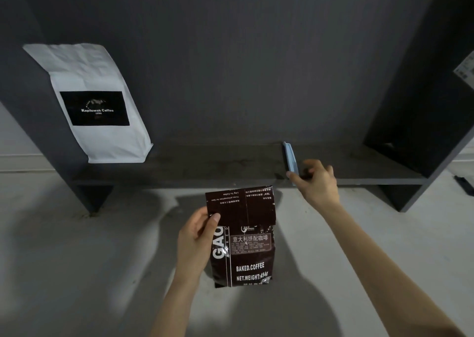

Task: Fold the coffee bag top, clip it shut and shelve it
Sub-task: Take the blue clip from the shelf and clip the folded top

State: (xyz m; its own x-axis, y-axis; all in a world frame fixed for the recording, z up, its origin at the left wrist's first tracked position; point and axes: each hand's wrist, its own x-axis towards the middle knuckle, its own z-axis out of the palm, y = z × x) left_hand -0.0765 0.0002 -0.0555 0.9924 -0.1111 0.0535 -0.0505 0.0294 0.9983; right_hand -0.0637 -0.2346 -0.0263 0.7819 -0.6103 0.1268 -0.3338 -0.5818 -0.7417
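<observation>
A dark brown coffee bag [246, 247] with white lettering hangs upright in front of the shelf, its top flap folded down over the front. My left hand [197, 236] grips the bag's left edge, thumb pressing the folded flap. A light blue clip [290, 158] lies on the dark shelf board [205, 165], long and narrow, pointing away from me. My right hand [315, 180] reaches over the shelf's front edge, and its fingers close around the near end of the clip.
A white coffee bag [95, 100] with a black label leans against the shelf's left side panel. The dark shelf unit has a back wall and a right side panel [420, 106]. Pale floor lies below and around it.
</observation>
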